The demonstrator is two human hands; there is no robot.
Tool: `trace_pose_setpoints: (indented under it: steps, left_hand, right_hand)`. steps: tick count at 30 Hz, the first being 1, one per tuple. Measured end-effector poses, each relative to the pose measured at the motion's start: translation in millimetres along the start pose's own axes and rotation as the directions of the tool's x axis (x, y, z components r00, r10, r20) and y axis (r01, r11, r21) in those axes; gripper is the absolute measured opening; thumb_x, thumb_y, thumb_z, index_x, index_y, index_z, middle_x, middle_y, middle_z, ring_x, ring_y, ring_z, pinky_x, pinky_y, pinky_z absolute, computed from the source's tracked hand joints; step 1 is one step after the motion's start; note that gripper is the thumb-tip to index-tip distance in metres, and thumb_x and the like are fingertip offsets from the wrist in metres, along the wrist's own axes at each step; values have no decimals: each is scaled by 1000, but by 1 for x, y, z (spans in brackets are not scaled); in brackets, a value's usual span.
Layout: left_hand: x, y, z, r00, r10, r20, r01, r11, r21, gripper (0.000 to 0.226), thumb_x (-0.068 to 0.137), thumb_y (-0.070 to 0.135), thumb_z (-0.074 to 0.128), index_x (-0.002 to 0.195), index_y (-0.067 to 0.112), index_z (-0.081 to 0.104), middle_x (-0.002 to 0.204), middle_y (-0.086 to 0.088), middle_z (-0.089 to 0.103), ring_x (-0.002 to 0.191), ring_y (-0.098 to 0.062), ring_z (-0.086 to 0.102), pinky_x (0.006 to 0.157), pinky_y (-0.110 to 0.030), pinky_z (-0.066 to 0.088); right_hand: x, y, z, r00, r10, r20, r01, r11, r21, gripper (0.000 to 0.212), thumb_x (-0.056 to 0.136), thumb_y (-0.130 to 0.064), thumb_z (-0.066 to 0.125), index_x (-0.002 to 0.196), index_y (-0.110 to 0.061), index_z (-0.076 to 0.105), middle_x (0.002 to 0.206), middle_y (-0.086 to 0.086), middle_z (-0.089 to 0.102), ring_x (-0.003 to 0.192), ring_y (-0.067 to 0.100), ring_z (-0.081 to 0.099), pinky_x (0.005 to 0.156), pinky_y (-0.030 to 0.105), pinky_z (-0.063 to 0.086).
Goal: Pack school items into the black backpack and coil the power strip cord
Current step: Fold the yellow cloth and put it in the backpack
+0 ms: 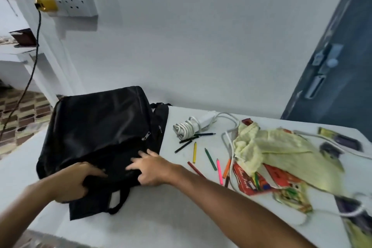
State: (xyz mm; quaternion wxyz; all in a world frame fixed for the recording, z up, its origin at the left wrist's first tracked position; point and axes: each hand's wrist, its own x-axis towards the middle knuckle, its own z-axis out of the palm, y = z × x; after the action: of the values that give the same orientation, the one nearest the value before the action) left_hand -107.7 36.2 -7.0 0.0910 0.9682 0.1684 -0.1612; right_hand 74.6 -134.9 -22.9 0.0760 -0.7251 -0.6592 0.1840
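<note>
The left hand [77, 182] grips the near edge of the backpack [96, 127], fingers curled around a fold of black fabric. The right hand [150, 169] lies on the bag just at 3 o'clock from it, fingers spread and straight, pressing the fabric without clutching. The backpack lies flat on the white table [165, 213], at the left, with a strap loop [118, 201] hanging toward 6 o'clock. At 3 o'clock from the right hand, loose pencils [210, 159] lie scattered in several colours. At 1 o'clock sits the power strip [205, 119] with part of its white cord [186, 128] bundled beside it, the rest trailing toward 4 o'clock. Farther at 3 o'clock a pale yellow cloth [281, 149] covers a red pencil box [249, 181].
</note>
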Motion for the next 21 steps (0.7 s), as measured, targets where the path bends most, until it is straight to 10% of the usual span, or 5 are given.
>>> trace_pose_setpoints:
  steps: [6,12,21]
  left_hand:
    - [26,34,-28,996,-35,77,41,996,-76,36,52,26,59,76,52,64,86,21,68,80,11,61,79,-14,49]
    - [75,123,-66,933,222,-282,-252,965,-76,10,65,30,57,68,39,60,68,18,63,68,1,59,66,-27,50]
    - [172,313,-58,647,636,-420,-729,677,-97,43,68,49,42,92,27,69,94,10,68,91,-14,61,82,-31,47]
  right_hand:
    - [-44,11,-9,992,30,-124,10,950,311,52,82,-4,53,132,-17,55,138,11,53,132,27,42,111,39,33]
    - [-112,47,-34,908,279,-313,-66,832,551,43,83,2,46,119,-11,64,114,10,68,102,21,62,91,28,47]
    - [-262,127,-41,382,737,-558,-327,672,664,29,86,-4,51,109,-8,70,108,5,71,101,15,65,91,28,50]
